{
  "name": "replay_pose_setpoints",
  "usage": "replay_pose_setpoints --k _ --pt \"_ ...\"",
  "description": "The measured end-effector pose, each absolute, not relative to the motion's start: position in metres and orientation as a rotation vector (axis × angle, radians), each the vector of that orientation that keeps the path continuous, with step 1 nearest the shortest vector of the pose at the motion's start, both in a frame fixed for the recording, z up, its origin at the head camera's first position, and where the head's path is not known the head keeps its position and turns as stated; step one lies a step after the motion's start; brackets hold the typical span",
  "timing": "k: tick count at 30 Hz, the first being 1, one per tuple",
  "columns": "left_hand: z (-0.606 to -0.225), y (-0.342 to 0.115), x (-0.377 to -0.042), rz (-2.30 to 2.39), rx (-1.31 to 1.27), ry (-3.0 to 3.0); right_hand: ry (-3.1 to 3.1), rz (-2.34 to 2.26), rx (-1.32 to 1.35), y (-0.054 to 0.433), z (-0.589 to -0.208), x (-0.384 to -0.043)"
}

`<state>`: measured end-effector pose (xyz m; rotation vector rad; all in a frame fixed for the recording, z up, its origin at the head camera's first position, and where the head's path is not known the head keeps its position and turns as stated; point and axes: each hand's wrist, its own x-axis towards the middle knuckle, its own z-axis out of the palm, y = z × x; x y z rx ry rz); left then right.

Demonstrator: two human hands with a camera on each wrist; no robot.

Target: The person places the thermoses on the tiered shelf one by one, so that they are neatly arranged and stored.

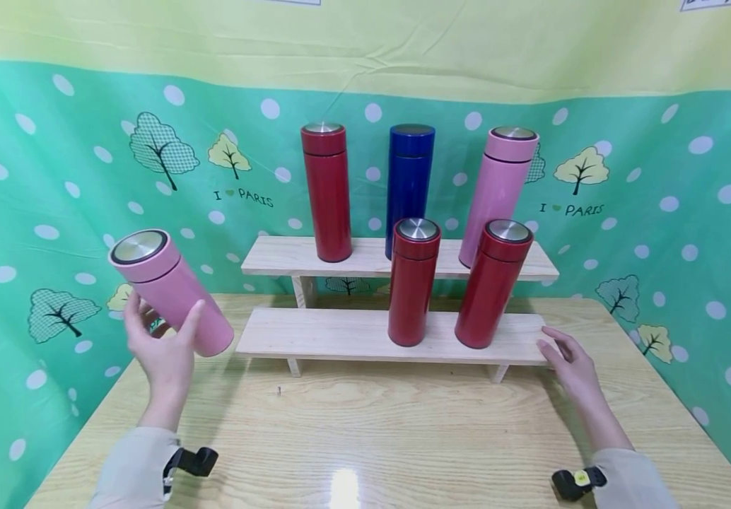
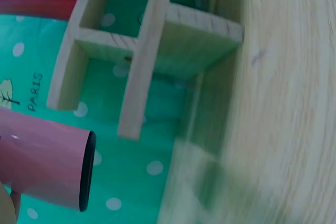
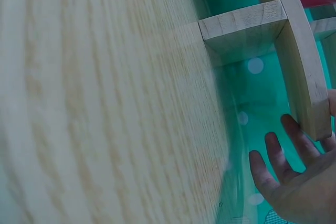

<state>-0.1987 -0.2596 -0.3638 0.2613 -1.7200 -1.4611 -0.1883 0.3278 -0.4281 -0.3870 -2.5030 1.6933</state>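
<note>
My left hand (image 1: pixel 165 357) holds a pink thermos bottle (image 1: pixel 171 293) in the air left of the wooden shelf, fingers and thumb around its body. The bottle leans with its steel-topped lid toward the upper left; its dark-rimmed base shows in the left wrist view. At the right end of the lower wooden shelf (image 1: pixel 321 332), my right hand (image 1: pixel 572 364) pinches the board's end, thumb on top, while its other fingers (image 3: pixel 281 158) spread out below. Two red thermos bottles (image 1: pixel 413 286) (image 1: pixel 493 286) stand on the lower board's right half.
On the upper board (image 1: pixel 365 258) stand a red thermos (image 1: pixel 327 194), a blue thermos (image 1: pixel 408 187) and a pink thermos (image 1: pixel 499 191). A green dotted cloth (image 1: pixel 34 226) hangs behind and at both sides. The wood-grain table (image 1: pixel 404 417) extends in front of the shelf.
</note>
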Motion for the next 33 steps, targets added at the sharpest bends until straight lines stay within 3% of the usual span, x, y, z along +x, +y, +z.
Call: replay_pose_setpoints --k 33 --pt "-0.346 -0.190 -0.200 -1.697 -0.036 -1.695 -2.468 1.736 -0.358 0.330 -0.431 -0.189"
